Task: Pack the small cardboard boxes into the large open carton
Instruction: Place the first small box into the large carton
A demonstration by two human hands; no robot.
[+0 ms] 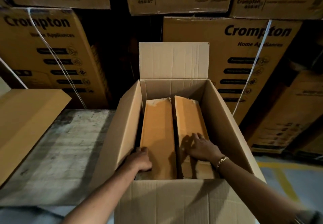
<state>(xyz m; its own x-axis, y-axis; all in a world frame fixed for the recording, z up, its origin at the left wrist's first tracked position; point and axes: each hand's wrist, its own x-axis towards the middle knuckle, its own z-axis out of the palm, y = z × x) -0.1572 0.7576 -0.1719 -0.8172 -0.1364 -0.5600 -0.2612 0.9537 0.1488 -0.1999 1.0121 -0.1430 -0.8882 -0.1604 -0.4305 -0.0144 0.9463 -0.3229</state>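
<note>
The large open carton (122, 129) stands in front of me with its far flap upright. Two long orange-brown small boxes lie side by side inside it, the left box (158, 132) and the right box (189, 118). My left hand (140, 160) is inside the carton, curled around the near left edge of the left box. My right hand (201, 146), with a gold bracelet on its wrist, rests flat with fingers spread on top of the right box near its front end.
A worn grey platform (57, 150) lies left of the carton, with a flat cardboard piece (26, 124) on its left part. Stacked printed Crompton cartons (244, 63) form a wall behind. Painted floor with yellow lines (283, 180) shows at the right.
</note>
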